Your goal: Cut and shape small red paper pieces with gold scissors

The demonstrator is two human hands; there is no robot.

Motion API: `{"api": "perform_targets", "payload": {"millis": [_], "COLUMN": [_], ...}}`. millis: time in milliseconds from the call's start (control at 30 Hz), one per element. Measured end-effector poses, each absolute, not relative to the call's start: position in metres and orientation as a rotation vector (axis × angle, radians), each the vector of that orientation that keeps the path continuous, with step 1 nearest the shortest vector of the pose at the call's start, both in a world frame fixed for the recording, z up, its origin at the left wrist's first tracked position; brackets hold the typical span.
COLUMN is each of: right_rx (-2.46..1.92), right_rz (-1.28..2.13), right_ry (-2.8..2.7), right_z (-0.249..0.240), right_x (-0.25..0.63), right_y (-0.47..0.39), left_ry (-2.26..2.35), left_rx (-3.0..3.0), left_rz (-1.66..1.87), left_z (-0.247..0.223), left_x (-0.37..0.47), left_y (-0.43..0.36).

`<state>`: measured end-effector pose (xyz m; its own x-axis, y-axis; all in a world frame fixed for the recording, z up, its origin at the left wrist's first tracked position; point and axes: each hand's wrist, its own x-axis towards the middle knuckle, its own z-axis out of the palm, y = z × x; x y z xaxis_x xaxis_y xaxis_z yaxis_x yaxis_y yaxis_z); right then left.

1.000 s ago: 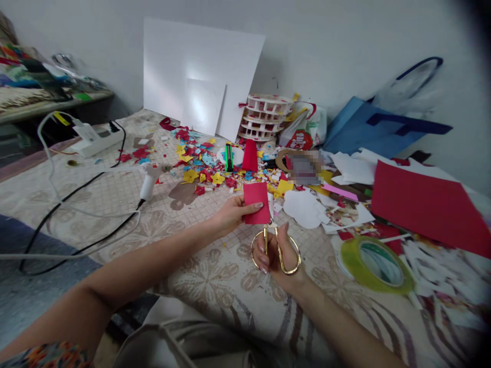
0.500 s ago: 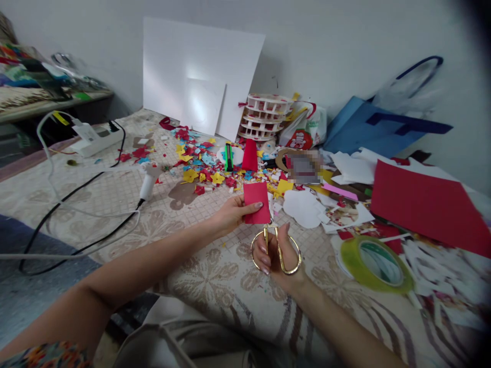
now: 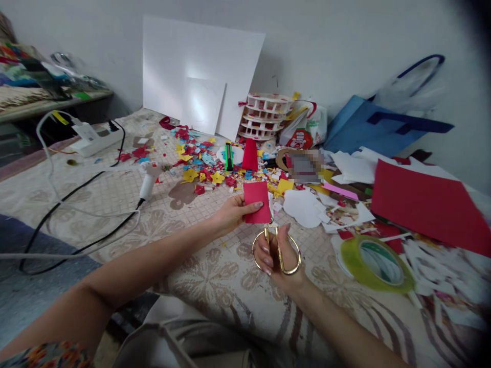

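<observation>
1. Pinching the small red paper rectangle (image 3: pixel 254 194), the person's left hand (image 3: pixel 230 214) sets its thumb flat on the near face, with the other fingers mostly hidden behind the left edge.
2. The right hand (image 3: pixel 274 255) is curled around the gold-handled scissors (image 3: pixel 271 224), the thumb at the right-hand loop and the fingers at the left-hand one; the loops stand apart.
3. The red paper rectangle is ahead of the right hand and slightly to its left, held above the patterned cloth on the desk (image 3: pixel 207 276). The left hand is nearer, touching it; the right hand reaches its side only through the scissors.
4. The long axis of the red paper rectangle runs away from the person's body, and the scissors point roughly the same way, so the blades lie nearly parallel to its right edge, close beside it. The view does not tell whether they overlap that edge, or how far they are parted.
5. Beyond the left hand, yellow paper flowers (image 3: pixel 218 178) lie among coloured scraps. A white scalloped paper cutout (image 3: pixel 303 208) is to the right of the blades, and the yellow tape roll (image 3: pixel 351 255) rests well to the right of the right hand.
</observation>
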<state>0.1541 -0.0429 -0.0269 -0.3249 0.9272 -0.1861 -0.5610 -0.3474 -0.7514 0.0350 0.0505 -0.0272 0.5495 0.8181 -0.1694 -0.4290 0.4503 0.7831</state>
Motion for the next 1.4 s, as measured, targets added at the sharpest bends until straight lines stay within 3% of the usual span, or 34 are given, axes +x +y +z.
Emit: {"api": "perform_targets", "payload": {"millis": [1400], "right_rx": [-0.786], "right_rz": [1.754], "right_ry": [-0.73], "right_z": [-0.0329], "right_x": [0.1513], "right_y": [-0.048], "left_ry": [0.568], "left_rx": [0.815], "left_rz": [0.845], "left_z": [-0.0319], "left_x": [0.0354], "left_y": [0.0519]}}
